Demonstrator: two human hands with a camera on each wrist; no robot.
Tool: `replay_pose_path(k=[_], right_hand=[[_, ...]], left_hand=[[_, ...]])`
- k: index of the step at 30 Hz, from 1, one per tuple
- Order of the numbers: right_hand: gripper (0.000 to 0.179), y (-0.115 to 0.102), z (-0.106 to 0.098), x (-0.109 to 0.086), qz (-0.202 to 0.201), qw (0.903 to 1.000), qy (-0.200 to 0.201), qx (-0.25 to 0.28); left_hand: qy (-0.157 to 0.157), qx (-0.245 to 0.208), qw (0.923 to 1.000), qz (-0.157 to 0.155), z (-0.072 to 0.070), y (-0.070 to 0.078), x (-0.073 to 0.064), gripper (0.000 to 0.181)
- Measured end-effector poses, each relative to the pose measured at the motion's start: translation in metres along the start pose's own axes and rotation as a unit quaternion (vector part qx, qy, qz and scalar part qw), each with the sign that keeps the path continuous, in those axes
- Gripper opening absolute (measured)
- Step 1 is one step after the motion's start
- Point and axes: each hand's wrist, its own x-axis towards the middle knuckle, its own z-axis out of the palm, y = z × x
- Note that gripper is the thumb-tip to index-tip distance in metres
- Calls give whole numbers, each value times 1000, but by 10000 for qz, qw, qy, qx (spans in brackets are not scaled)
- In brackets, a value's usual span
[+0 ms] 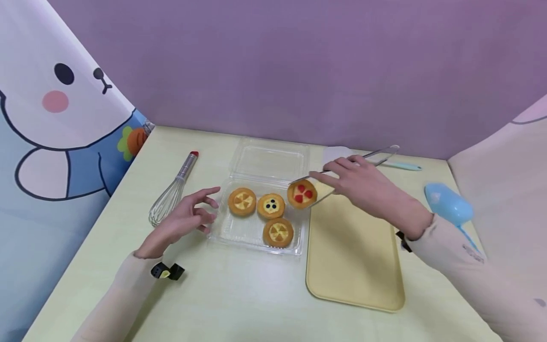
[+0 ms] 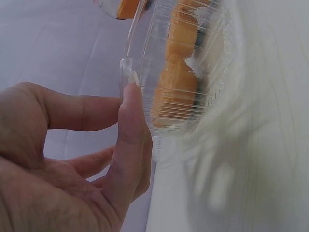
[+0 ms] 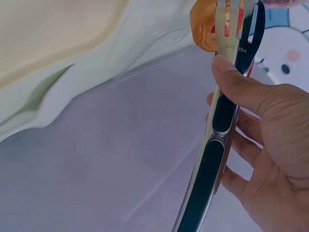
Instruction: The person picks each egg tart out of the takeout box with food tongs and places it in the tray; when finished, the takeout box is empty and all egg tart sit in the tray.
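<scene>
On our pale table, our right hand squeezes tongs around the strawberry tart at the box edge. Our left hand, fingers loose, touches the box wall. A weak squeeze could drop the tart. We count four tarts, one tray.
</scene>
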Motion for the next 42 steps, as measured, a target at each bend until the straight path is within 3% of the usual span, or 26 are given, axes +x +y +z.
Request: replay_pose_path(k=[10, 20, 42], right_hand=[[68, 35, 27, -30, 560, 9981, -58, 242], [67, 42, 59, -39, 696, 9955, -402, 497], [75, 43, 68, -38, 866, 9929, -471, 663]], left_hand=[[46, 72, 10000, 8, -2, 0, -2, 82], [-3, 26, 10000, 59, 1, 1, -2, 84], [-5, 14, 10000, 25, 1, 2, -2, 83]])
